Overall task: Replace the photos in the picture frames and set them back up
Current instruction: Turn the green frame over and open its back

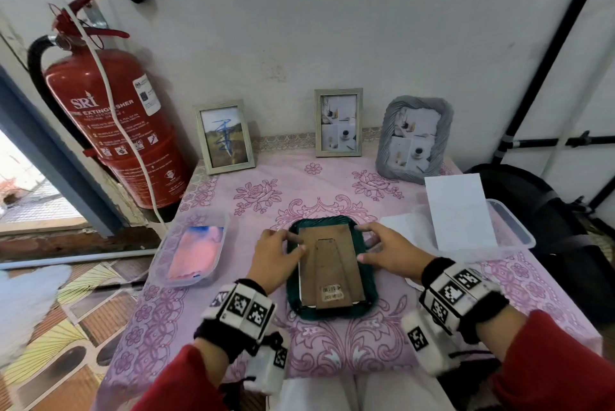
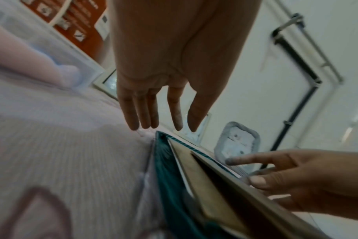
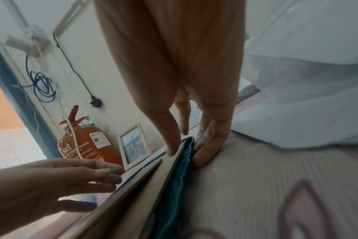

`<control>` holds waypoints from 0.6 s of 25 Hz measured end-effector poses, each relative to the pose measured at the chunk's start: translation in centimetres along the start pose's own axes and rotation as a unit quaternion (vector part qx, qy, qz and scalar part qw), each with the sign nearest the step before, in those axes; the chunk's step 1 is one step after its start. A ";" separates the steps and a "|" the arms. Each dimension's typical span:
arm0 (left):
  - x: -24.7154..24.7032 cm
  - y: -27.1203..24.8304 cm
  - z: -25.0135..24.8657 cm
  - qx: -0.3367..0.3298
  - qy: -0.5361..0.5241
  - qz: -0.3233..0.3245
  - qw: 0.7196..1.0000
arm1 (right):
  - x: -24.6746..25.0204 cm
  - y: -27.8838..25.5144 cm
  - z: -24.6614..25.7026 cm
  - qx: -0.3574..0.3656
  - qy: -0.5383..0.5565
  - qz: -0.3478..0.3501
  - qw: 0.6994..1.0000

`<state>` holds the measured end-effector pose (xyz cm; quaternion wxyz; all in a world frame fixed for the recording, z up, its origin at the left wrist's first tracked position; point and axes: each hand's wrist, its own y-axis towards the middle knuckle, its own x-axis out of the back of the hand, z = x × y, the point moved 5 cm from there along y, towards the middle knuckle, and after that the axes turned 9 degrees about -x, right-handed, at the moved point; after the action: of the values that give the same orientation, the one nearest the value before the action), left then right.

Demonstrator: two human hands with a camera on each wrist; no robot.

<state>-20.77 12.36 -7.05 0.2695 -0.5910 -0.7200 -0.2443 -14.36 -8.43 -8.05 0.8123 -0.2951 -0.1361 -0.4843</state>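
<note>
A dark green picture frame (image 1: 293, 281) lies face down on the pink tablecloth in front of me, its brown backing board (image 1: 329, 264) and folded stand facing up. My left hand (image 1: 293, 241) touches the frame's left edge with straight fingers, thumb on the backing. In the left wrist view its fingertips (image 2: 137, 126) reach the cloth by the green frame's (image 2: 170, 177) far corner. My right hand (image 1: 361, 242) is on the right edge. In the right wrist view its thumb (image 3: 172, 145) presses the backing while the fingers lie along the outside of the frame (image 3: 186, 155).
Three frames stand against the wall: a pale one (image 1: 224, 136), another pale one (image 1: 338, 123) and a grey ribbed one (image 1: 414, 139). A clear tub (image 1: 159, 254) holding a pink-blue photo sits left; a tub (image 1: 512, 227) with white paper right. A fire extinguisher (image 1: 116, 124) stands far left.
</note>
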 end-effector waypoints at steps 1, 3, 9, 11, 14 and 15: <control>-0.5 -0.9 -0.5 0.002 0.045 0.007 0.999 | -0.2 -0.5 -0.4 0.002 0.014 0.014 1.000; -1.7 -2.5 -1.3 0.020 0.139 0.032 0.990 | -0.3 -0.9 -0.9 0.007 0.033 0.024 0.999; -2.7 -3.7 -1.9 0.063 0.165 0.018 0.984 | -0.3 -1.1 -1.1 0.026 0.043 0.010 0.999; -2.6 -3.9 -1.9 0.070 0.117 -0.010 0.991 | -0.4 -1.3 -1.0 0.036 0.041 0.000 0.999; -2.0 -4.3 -1.9 0.060 0.061 -0.065 0.994 | -0.6 -1.4 -0.6 0.061 0.022 -0.027 0.998; -1.9 -4.4 -1.8 0.055 0.054 -0.075 0.994 | -0.6 -1.5 -0.4 0.071 0.015 -0.034 0.997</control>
<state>-24.60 9.00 -7.15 0.3212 -0.5059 -0.7587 -0.2556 -15.97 -8.75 -8.21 0.8164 -0.2248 -0.1678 -0.5049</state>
